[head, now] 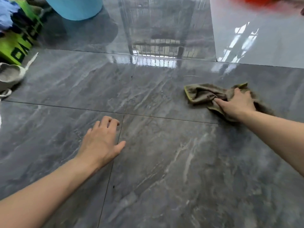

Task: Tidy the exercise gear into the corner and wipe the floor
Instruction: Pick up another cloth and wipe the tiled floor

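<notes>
A crumpled brown cloth (204, 95) with a yellow-green edge lies on the glossy grey tiled floor (156, 162) at the right. My right hand (236, 104) presses down on its right part, fingers gripping the bunched fabric. My left hand (102, 140) rests flat on the bare tile at centre left, fingers spread, holding nothing. At the top left a green item with black lettering (18, 45) lies beside blue fabric (8, 12).
A light blue round tub (75, 7) stands at the top, left of centre. A white shoe with a loose lace (11, 76) sits at the left edge. Something orange (258, 0) shows at the top right. Window bars reflect in the wet-looking floor.
</notes>
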`<state>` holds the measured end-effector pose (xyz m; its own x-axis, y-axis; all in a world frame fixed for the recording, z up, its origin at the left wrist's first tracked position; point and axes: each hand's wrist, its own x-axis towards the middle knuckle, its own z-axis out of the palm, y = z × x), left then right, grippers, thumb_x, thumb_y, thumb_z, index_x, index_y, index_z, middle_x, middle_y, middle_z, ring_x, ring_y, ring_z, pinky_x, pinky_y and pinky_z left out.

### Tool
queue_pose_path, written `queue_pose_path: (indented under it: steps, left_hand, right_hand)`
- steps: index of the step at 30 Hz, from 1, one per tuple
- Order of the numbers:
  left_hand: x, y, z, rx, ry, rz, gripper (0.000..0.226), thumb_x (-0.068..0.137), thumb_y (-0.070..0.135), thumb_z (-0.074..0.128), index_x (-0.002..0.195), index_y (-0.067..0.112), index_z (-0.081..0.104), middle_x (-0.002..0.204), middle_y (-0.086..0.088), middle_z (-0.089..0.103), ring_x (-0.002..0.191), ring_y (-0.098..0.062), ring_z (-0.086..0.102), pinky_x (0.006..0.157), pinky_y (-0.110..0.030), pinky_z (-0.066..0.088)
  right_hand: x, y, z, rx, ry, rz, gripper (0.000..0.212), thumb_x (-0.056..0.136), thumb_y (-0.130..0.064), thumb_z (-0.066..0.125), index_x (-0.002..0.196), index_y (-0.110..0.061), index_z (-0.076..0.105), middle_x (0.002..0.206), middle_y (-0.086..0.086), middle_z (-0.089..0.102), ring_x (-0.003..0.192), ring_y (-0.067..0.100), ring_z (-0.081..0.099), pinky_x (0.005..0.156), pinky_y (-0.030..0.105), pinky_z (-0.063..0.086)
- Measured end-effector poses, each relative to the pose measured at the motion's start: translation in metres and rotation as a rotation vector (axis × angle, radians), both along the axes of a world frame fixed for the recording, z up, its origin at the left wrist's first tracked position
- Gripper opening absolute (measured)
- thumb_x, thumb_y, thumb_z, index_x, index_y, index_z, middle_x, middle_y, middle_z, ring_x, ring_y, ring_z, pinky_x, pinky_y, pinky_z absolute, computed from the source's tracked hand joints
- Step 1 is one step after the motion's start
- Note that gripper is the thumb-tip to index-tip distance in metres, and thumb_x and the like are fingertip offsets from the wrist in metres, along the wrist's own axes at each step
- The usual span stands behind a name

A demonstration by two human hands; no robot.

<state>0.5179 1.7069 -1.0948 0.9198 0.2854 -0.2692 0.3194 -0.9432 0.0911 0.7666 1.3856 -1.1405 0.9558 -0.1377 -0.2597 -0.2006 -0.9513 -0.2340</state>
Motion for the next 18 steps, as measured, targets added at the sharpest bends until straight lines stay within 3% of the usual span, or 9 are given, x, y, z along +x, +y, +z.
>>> queue_pose_path:
  steps: [4, 7, 10, 14, 18]
  left_hand:
    - [-0.029, 0.021, -0.001, 0.032, 0.098, 0.082, 0.083, 0.070, 0.064, 0.069, 0.134, 0.023, 0.037, 0.130, 0.004, 0.036, 0.117, -0.021, 0.045, 0.095, -0.036, 0.044]
    - [-0.046, 0.023, -0.002, 0.032, 0.145, 0.169, 0.104, 0.060, 0.071, 0.072, 0.141, 0.020, 0.031, 0.137, 0.002, 0.033, 0.122, -0.025, 0.044, 0.098, -0.039, 0.044]
    - [-0.057, 0.011, -0.007, 0.038, 0.212, 0.204, 0.109, 0.060, 0.072, 0.072, 0.145, 0.021, 0.025, 0.146, 0.001, 0.023, 0.129, -0.025, 0.038, 0.102, -0.038, 0.041]
    - [-0.045, -0.003, -0.007, -0.003, 0.150, 0.129, 0.100, 0.065, 0.069, 0.071, 0.143, 0.025, 0.026, 0.148, 0.004, 0.019, 0.133, -0.023, 0.033, 0.106, -0.037, 0.037]
    - [-0.016, -0.018, -0.006, -0.052, 0.135, 0.074, 0.097, 0.065, 0.067, 0.072, 0.142, 0.028, 0.029, 0.150, 0.002, 0.019, 0.133, -0.024, 0.031, 0.107, -0.038, 0.035]
  right_hand:
    - [0.013, 0.108, 0.002, 0.089, 0.031, 0.257, 0.117, 0.062, -0.081, 0.060, 0.150, -0.015, 0.022, 0.155, 0.023, 0.020, 0.143, 0.039, 0.019, 0.116, 0.044, 0.025]
    - [-0.026, 0.197, -0.001, 0.148, 0.044, 0.501, 0.113, 0.062, -0.077, 0.066, 0.149, -0.019, 0.023, 0.156, 0.024, 0.012, 0.144, 0.040, 0.013, 0.115, 0.047, 0.026]
    - [-0.077, 0.262, -0.006, 0.182, 0.013, 0.645, 0.104, 0.070, -0.065, 0.070, 0.149, -0.016, 0.023, 0.156, 0.027, 0.008, 0.144, 0.042, 0.009, 0.114, 0.046, 0.025]
    - [-0.082, 0.268, -0.010, 0.189, -0.024, 0.683, 0.081, 0.079, -0.053, 0.068, 0.142, -0.016, 0.034, 0.153, 0.022, 0.020, 0.141, 0.037, 0.021, 0.107, 0.048, 0.036]
    - [-0.042, 0.206, -0.014, 0.151, -0.125, 0.587, 0.058, 0.080, -0.051, 0.066, 0.123, -0.017, 0.048, 0.134, 0.018, 0.039, 0.127, 0.037, 0.040, 0.099, 0.046, 0.044]
